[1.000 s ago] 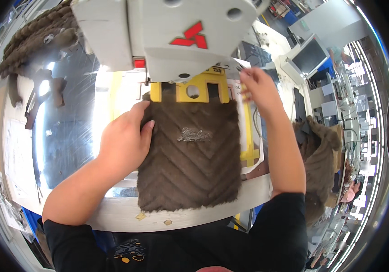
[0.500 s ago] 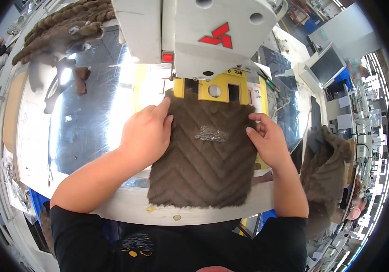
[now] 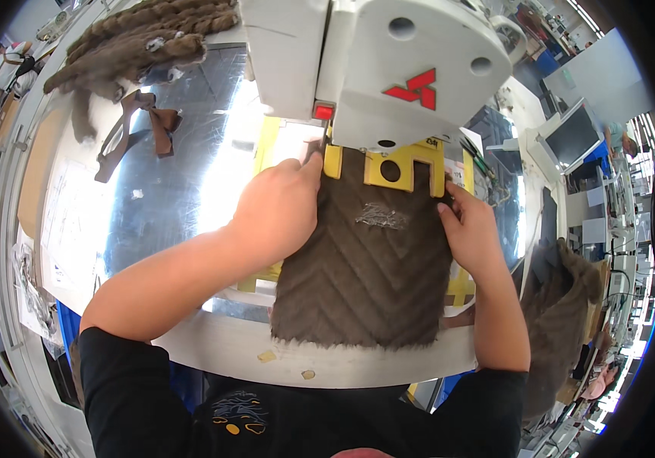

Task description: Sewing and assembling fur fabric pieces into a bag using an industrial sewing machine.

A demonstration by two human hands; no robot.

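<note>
A flat brown fur piece (image 3: 365, 282) with chevron ridges lies on the machine bed. Its far edge runs beneath a yellow template plate (image 3: 374, 175), and brown fur shows through the plate's round hole. A shiny, silvery patch (image 3: 382, 217) sits on the fur near the plate. My left hand (image 3: 280, 208) grips the left edge, its index finger pointing forward close to the plate; its thumb is hidden. At the far right corner, my right hand (image 3: 471, 229) holds the other edge between thumb and fingers. The white machine head (image 3: 434, 53) hangs just above the plate.
A red switch (image 3: 323, 111) glows on the machine. More brown fur (image 3: 144, 46) is heaped at the far left, near dark brown scraps (image 3: 133, 133) on a reflective sheet. A fur piece (image 3: 564, 328) hangs at the right, below a monitor (image 3: 571, 137).
Both hands have pushed the fur piece forward, farther under the yellow plate; the round hole showed white before and shows fur now. The whole view has shifted slightly.
</note>
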